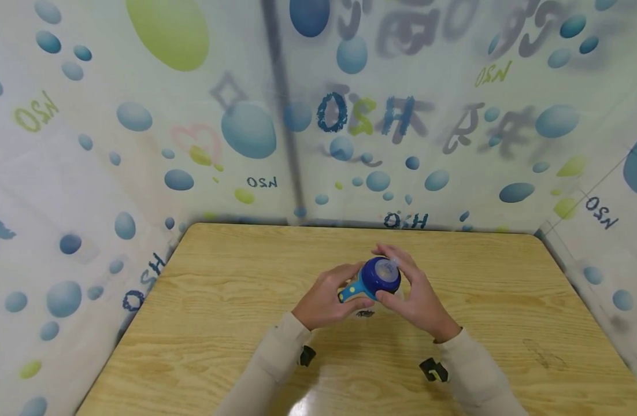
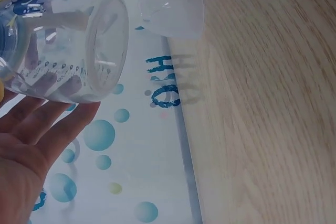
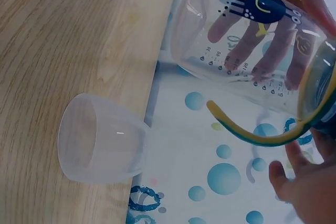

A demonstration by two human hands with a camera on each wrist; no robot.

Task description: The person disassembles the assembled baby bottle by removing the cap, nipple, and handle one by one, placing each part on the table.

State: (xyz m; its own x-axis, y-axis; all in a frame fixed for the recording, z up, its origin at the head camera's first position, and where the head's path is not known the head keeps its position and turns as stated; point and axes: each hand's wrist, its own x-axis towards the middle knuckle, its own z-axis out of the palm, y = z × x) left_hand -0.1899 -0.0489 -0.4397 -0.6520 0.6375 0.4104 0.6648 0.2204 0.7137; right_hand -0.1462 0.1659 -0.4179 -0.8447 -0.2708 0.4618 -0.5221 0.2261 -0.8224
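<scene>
A baby bottle [image 1: 373, 283] with a dark blue collar, a clear teat and blue-and-yellow handles is held above the table. My left hand [image 1: 329, 297] grips its body beside one handle; in the right wrist view its fingers show through the clear wall [image 3: 241, 51]. My right hand [image 1: 414, 294] holds the collar, thumb on the near side and fingers on the far side. In the right wrist view, that hand [image 3: 310, 187] is partly cut off by the frame. The bottle appears tilted, its base facing away from me, and looks empty.
A translucent cup-shaped cap [image 3: 105, 140] stands on the wooden table [image 1: 219, 346], past the bottle's base, and shows in the left wrist view too. Patterned sheets [image 1: 245, 130] surround the table at the back and sides. Dark wrist mounts [image 1: 434, 370] hang below the sleeves.
</scene>
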